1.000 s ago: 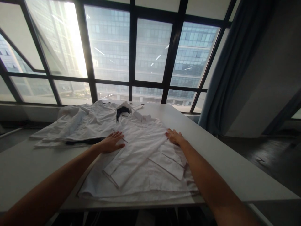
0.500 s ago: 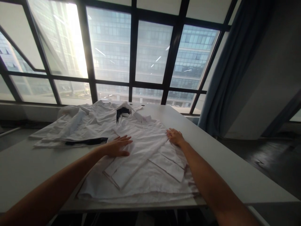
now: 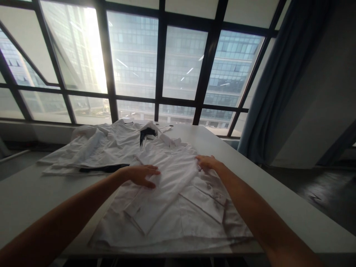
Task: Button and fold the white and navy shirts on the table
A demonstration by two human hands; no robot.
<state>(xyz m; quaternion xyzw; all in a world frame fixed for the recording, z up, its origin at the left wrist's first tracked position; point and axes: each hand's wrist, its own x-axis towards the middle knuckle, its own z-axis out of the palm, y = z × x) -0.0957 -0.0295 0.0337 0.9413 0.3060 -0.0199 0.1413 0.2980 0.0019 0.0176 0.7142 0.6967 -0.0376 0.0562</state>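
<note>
A white long-sleeved shirt (image 3: 172, 193) lies spread on the table, collar away from me, both sleeves folded down across its front. On its left side my left hand (image 3: 141, 175) rests flat, fingers stretched out over the cloth. At the shirt's right edge, near the shoulder, my right hand (image 3: 207, 162) has its fingers closed on the fabric; its fingertips are partly hidden. Creases run across the cloth between the two hands. The lower right part of the shirt is rumpled beside my right forearm.
More white garments (image 3: 102, 144) lie heaped at the back left, with a dark strip (image 3: 104, 168) and a dark patch (image 3: 147, 132) showing. The white table (image 3: 278, 207) reaches toward large black-framed windows (image 3: 180, 63). A blue-grey curtain (image 3: 272, 89) hangs at the right.
The shirt's lower edge has shifted toward me and to the right, and its lower right side is more wrinkled. My right hand has closed more. The view has moved slightly.
</note>
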